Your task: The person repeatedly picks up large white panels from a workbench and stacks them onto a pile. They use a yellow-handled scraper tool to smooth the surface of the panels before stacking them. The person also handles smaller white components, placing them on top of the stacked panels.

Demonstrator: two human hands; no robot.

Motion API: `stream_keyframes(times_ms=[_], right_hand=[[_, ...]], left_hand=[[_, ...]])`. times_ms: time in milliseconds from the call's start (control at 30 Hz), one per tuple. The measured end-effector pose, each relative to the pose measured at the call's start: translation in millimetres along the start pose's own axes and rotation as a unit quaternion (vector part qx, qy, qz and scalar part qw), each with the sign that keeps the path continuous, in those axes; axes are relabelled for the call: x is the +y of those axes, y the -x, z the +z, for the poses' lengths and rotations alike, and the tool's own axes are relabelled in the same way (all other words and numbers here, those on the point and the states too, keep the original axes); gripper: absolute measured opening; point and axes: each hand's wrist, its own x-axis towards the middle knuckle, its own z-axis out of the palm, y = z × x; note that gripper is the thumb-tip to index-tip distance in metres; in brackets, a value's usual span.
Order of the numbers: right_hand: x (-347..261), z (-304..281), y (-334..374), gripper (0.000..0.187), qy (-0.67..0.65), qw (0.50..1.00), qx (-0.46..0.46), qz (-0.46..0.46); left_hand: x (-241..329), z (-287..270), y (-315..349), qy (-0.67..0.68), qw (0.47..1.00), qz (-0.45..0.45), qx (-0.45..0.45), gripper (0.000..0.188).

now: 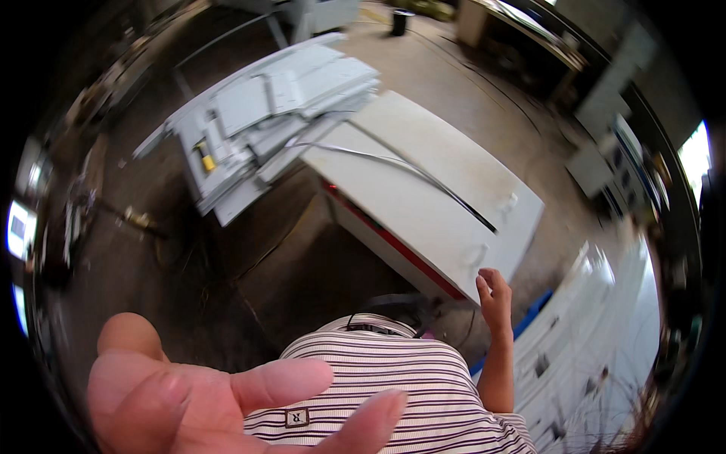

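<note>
My left hand (pixel 181 401) is raised very near the camera at the lower left, its fingers apart and slightly bent, nothing in them. My right hand (pixel 495 293) hangs beside the near right corner of a white-topped machine table (pixel 423 204), fingers loosely curled with a gap at the thumb. Nothing shows in that hand; whether it touches the corner I cannot tell. Across the tabletop run a dark slot (pixel 480 218) and a thin pale strip (pixel 363 153), curving toward the far left.
Stacked white panels (pixel 302 79) lie beyond the table at left, with a yellow-handled tool (pixel 206 157) on them. More white panels (pixel 582 348) lean close on my right. A black bin (pixel 399 23) stands on the far floor, a workbench (pixel 522 30) at far right.
</note>
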Motion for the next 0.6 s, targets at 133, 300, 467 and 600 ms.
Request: stream_keyframes(times_ms=[133,300,467,600], right_hand=[[-53,54,-91,0.018,-0.011,0.984,-0.128,-0.122],[-98,135,-153,0.018,-0.038,0.933,-0.225,-0.278],[-96,216,-207,0.016,-0.066,0.922,-0.337,-0.178],[-91,296,-275,0.014,-0.059,0.912,-0.362,-0.185]], left_hand=[[-14,-26,13,-0.045,0.993,-0.03,-0.109,0.035],[-34,-21,32,-0.089,0.981,-0.028,-0.172,0.037],[-69,14,87,-0.058,0.985,0.043,-0.158,0.04],[-40,86,138,-0.103,0.958,-0.22,-0.153,0.051]])
